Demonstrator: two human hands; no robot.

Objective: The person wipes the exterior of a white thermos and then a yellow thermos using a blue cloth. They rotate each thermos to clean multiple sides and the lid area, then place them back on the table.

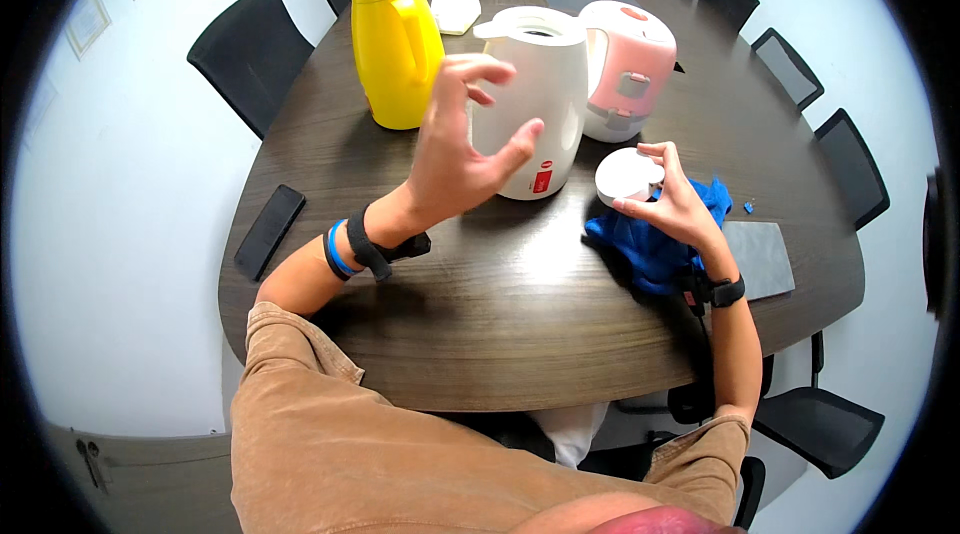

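Observation:
A white insulated jug (556, 94) stands upright on the table in front of me, its round top opening uncovered. My left hand (455, 149) is raised before the jug's left side, fingers curved and apart, with nothing in them. Whether a fingertip touches the jug I cannot tell. To the right, my right hand (680, 206) grips a white round lid (624, 177) by its edge between thumb and fingers. The lid is held over a crumpled blue cloth (655, 252) that lies under the hand.
A yellow jug (385, 59) stands left of the white one, and a pink-and-white rice cooker (640, 54) behind it to the right. White tissues (455, 12) lie farther back. A black phone (270, 231) rests near the left edge, a grey flat pad (762, 259) at the right.

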